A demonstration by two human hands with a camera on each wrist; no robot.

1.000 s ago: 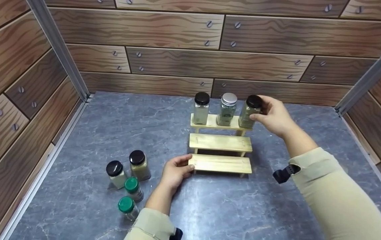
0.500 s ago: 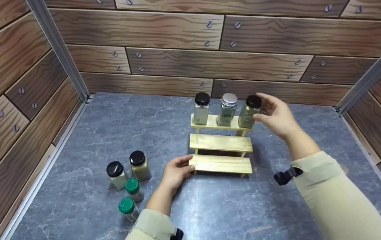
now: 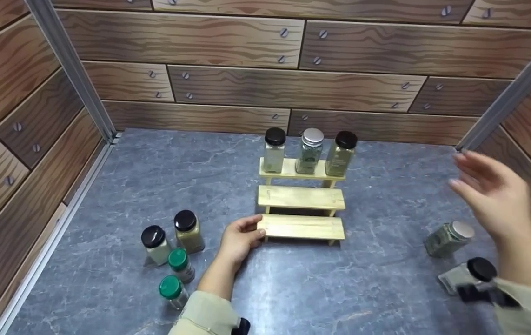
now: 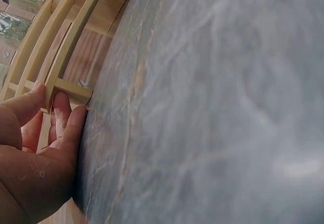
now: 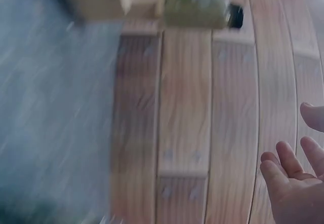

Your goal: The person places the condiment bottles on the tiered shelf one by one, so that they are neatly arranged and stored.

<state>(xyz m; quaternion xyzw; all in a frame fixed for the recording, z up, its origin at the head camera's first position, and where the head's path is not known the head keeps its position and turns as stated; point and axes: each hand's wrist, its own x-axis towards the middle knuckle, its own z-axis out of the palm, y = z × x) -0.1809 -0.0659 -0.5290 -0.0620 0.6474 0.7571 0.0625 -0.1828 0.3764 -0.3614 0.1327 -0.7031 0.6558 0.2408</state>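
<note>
Head view: the three-tier wooden rack (image 3: 301,197) stands on the tabletop (image 3: 363,298), and from how things lie, the filling of it looks about a third done. Its top step (image 3: 289,167) carries a row of three upright glass spice jars: a black-capped clear jar (image 3: 274,153) at left, a silver-capped herb jar (image 3: 309,156) in the middle and a black-capped green jar (image 3: 339,157) at right. Neither the middle step nor the lowest step (image 3: 302,228) bears a jar. At the rack's near left corner, the left hand (image 3: 239,239) has its grip pinched on the end of the lowest step, thumb above and fingers beneath, as the left wrist view also shows. The right hand (image 3: 500,200) is well apart from the rack, fingers and thumb spread, its grip holding nothing. Six more jars are on the tabletop, off the rack, and seem to be what is left. Near the right forearm are a silver-capped jar (image 3: 444,241) and a black-capped jar (image 3: 457,278), the latter partly behind a dark wrist strap (image 3: 484,296). Left of the left hand cluster a black-capped pale jar (image 3: 157,251), a black-capped yellowish jar (image 3: 189,235), an upper green-capped jar (image 3: 179,261) and a lower green-capped jar (image 3: 172,289). Behind rises a plank-patterned wall (image 3: 228,42).
</note>
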